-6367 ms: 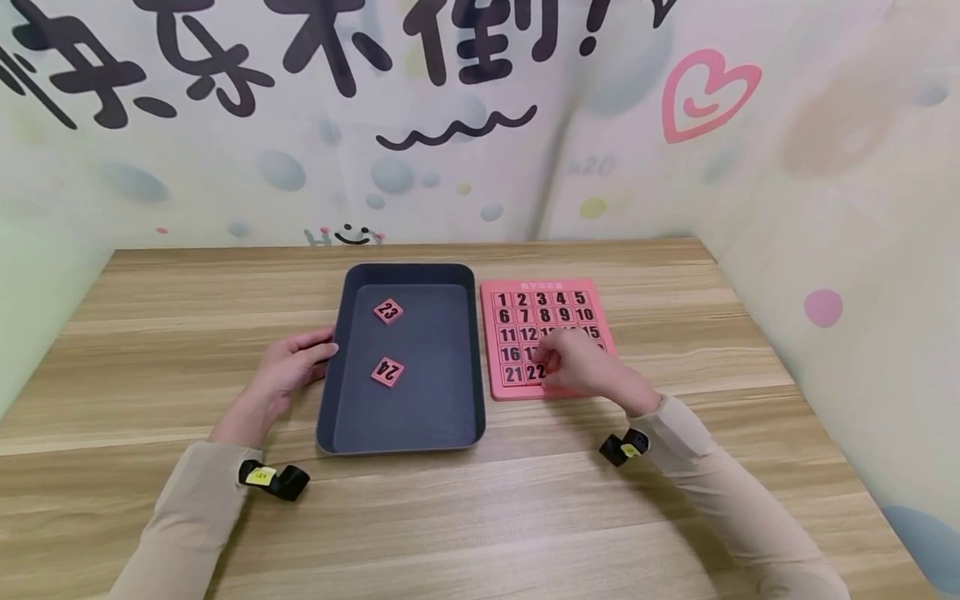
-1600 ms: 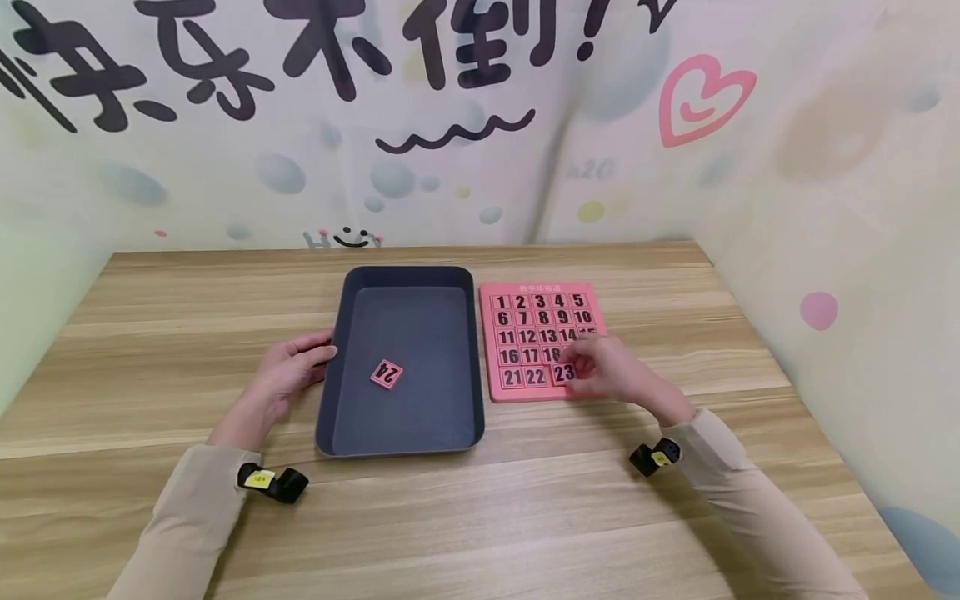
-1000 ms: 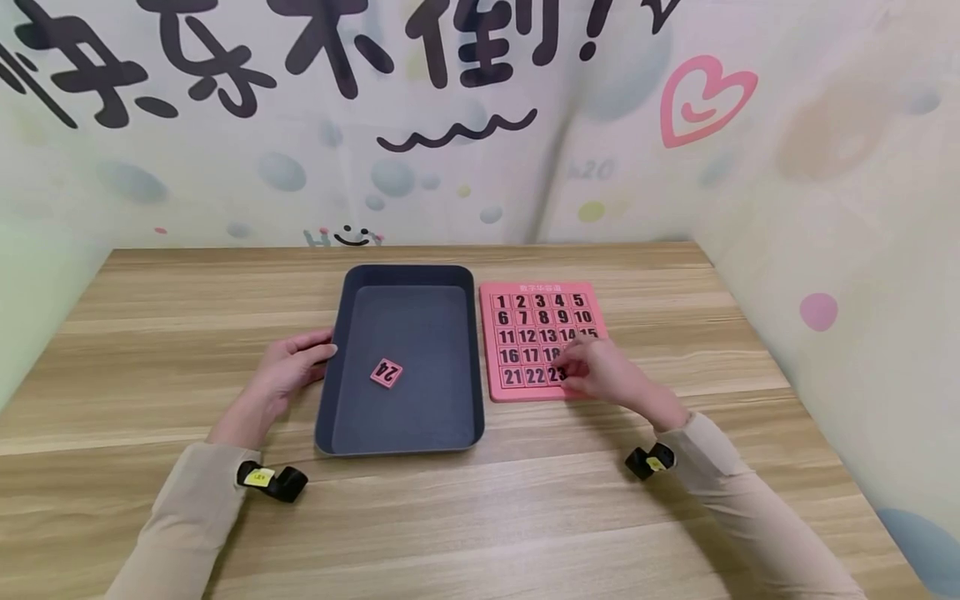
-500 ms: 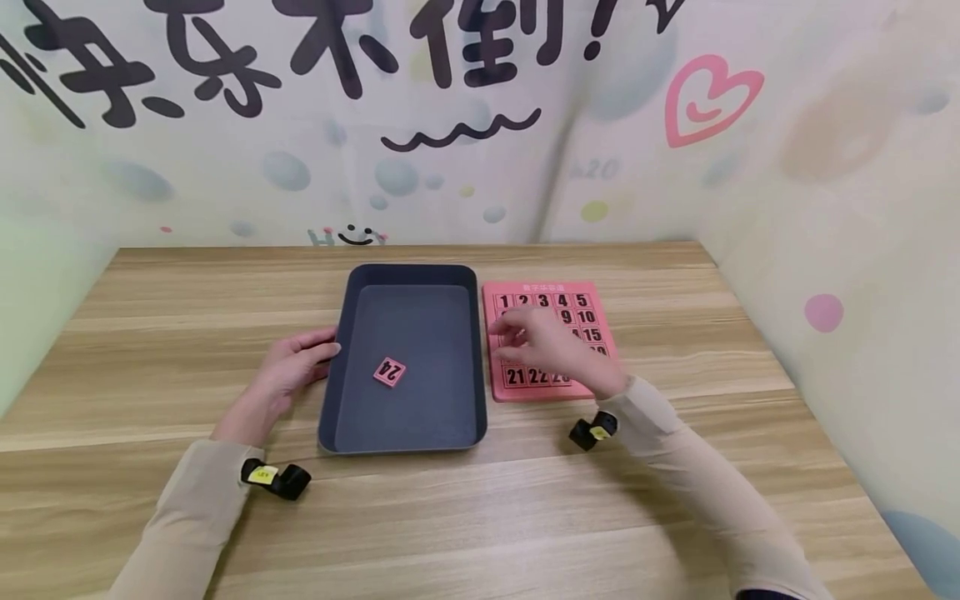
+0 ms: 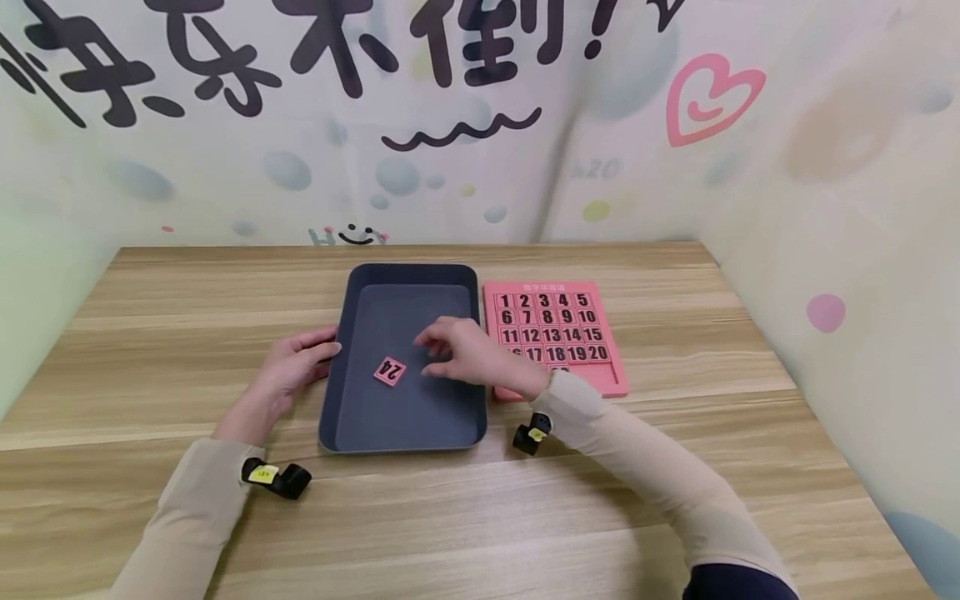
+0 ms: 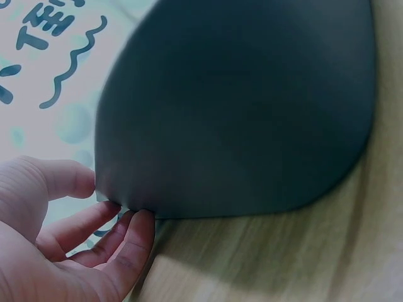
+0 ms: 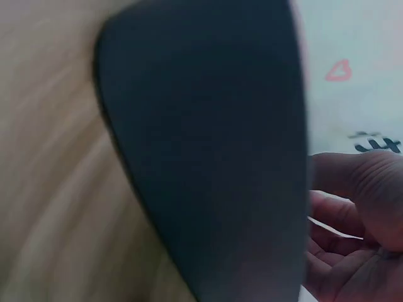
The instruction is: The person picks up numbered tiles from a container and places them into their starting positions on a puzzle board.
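My left hand (image 5: 292,367) holds the left rim of a dark blue-grey tray (image 5: 405,425). In the left wrist view, its thumb (image 6: 69,179) is at the rim and the fingers press the outer wall. One pink square number tile (image 5: 390,372), marked 24, lies tilted on the tray floor. Over the tray, to the right of that tile, my right hand (image 5: 468,354) has thumb and fingers apart with nothing between them. Right of the tray lies a pink number-puzzle board (image 5: 603,382) filled with tiles through 20. My right wrist hides much of its bottom row; that row's right end is bare.
The tray and board stand close together on a wooden table (image 5: 450,533). A printed wall (image 5: 480,183) rises behind the table, with another wall on the right. Black wrist cameras (image 5: 276,477) sit on both cuffs.
Tile 23 went from the tray onto the board's bottom row. My right hand then left the board and moved left over the tray. My left hand stayed at the rim.
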Demonstrator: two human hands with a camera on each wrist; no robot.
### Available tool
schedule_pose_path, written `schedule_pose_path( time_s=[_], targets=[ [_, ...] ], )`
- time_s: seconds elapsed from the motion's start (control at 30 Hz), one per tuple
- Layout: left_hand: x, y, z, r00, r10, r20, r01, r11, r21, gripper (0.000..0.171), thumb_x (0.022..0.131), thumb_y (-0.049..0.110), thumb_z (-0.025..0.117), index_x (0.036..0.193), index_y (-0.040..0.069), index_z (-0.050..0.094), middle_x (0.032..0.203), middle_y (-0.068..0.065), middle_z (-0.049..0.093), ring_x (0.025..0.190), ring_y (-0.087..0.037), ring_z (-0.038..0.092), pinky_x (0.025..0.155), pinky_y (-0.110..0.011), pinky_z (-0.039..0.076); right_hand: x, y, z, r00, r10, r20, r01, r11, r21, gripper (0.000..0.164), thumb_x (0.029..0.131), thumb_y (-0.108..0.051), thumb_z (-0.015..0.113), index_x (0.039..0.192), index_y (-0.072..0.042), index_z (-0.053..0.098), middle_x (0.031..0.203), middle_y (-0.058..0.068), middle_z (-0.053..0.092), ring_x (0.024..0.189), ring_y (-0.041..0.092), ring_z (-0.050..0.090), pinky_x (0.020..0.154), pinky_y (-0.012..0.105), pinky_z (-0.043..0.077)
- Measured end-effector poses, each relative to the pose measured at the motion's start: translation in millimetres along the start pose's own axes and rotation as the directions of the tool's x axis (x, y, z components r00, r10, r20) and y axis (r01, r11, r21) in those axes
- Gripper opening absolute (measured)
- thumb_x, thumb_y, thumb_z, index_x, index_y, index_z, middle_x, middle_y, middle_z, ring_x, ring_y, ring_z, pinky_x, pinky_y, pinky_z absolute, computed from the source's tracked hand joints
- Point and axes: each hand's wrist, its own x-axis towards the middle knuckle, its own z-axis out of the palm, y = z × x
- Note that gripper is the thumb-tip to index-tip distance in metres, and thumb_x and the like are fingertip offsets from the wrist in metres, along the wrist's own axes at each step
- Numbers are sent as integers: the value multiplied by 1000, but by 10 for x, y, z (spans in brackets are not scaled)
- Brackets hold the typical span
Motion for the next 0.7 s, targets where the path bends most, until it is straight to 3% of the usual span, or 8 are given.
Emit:
schedule_pose_path(
  time_s=[0.17, 0.4, 0.53, 0.7],
  targets=[
    [-2, 9, 0, 1000, -5, 1, 5, 1000, 21, 53, 92, 5, 55, 139, -9, 35, 101, 13, 62, 83, 3, 60, 73, -16, 51, 85, -53, 99, 998, -5, 56, 5, 1000, 1, 43, 81, -9, 73, 120, 2, 60, 110, 14, 61, 96, 20, 58, 82, 22, 49],
    [-2, 11, 0, 1000, -8, 1, 8, 1000, 27, 54, 92, 6, 56, 139, -9, 35, 105, 12, 61, 84, 3, 60, 74, -16, 51, 179, -60, 190, 993, -40, 114, 44, 998, -33, 42, 84, -8, 70, 123, -1, 58, 119, 11, 59, 106, 19, 56, 87, 24, 47],
    [6, 4, -4, 1000, -8, 2, 8, 1000, 24, 54, 92, 6, 56, 139, -9, 34, 106, 12, 61, 84, 3, 60, 74, -16, 50, 216, -77, 231, 993, -44, 107, 49, 998, -47, 41, 84, -9, 70, 123, 0, 59, 119, 12, 59, 106, 19, 55, 87, 25, 46],
    [16, -8, -9, 1000, -12, 1, 12, 1000, 28, 54, 92, 6, 56, 140, -9, 34, 108, 11, 60, 84, 4, 59, 74, -15, 50, 251, -123, 294, 998, 38, 56, -34, 997, -62, 42, 82, -18, 73, 118, 0, 60, 110, 12, 60, 97, 19, 57, 84, 25, 47]
  ],
)
